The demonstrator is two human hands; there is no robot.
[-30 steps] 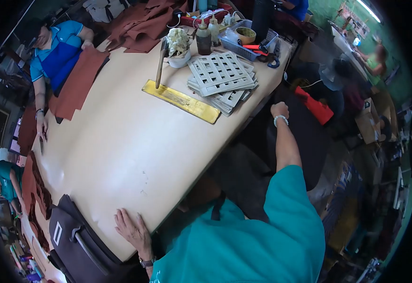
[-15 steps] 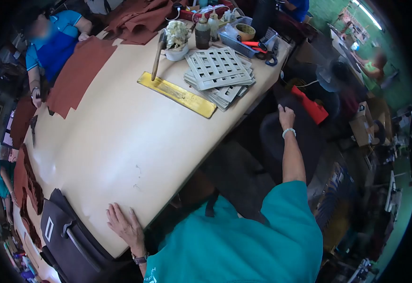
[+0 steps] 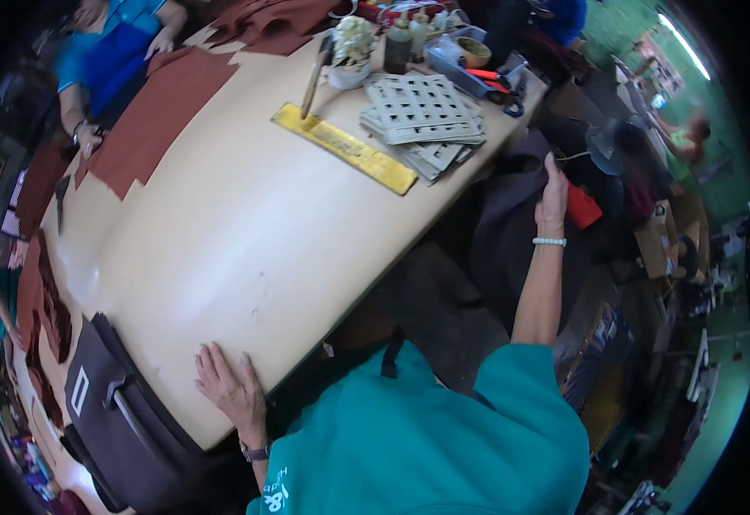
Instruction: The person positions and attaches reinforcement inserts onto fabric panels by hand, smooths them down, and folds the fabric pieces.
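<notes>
My left hand [image 3: 232, 388] lies flat on the pale tabletop [image 3: 195, 283] with its fingers spread, close to the table's front edge. To its left is a pile of dark brown leather pieces [image 3: 148, 399], with a hammer [image 3: 130, 414] and a small white rectangular frame [image 3: 79, 389] on top. My right hand [image 3: 552, 199] is stretched out past the right edge of the table. Its fingers are closed on a dark brown leather sheet [image 3: 508, 215] that hangs down beside the table. The hand partly covers where it grips the sheet.
A yellow metal bar [image 3: 345, 148] and a stack of grey slotted templates [image 3: 422, 112] lie toward the back. Nearby are a brush in a white bowl [image 3: 347, 77], bottles and a blue basket [image 3: 456, 73]. A co-worker [image 3: 122, 64] handles reddish-brown leather [image 3: 165, 112]. A red object [image 3: 583, 208] is beyond my right hand.
My right hand has moved slightly to the right and turned upright, and the dark sheet is drawn up beside it. My left hand stays on the table. The view has shifted a little.
</notes>
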